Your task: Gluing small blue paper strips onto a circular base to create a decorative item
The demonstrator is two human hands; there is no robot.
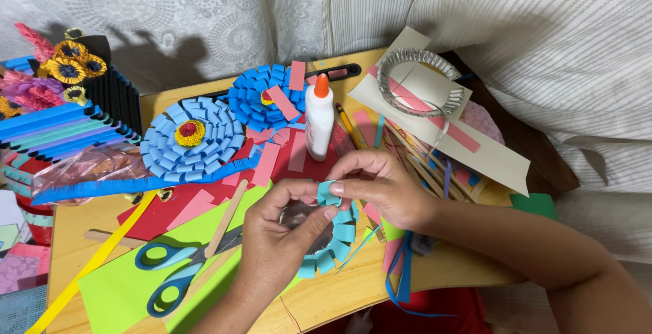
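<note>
Head view. The left hand and right hand meet over the wooden worktop, both pinching a folded teal paper loop between thumb and fingertips. Below the loop, a partly built teal paper flower curves in an arc; its centre is hidden behind the left hand. A glue bottle with an orange cap stands upright just behind the hands. Two finished blue paper flowers lie farther back, the darker one partly covered by pink strips. Blue-handled scissors rest on lime-green paper, a wooden stick across the blades. At left, a folded-paper craft piece is cut off by the frame edge.
</note>
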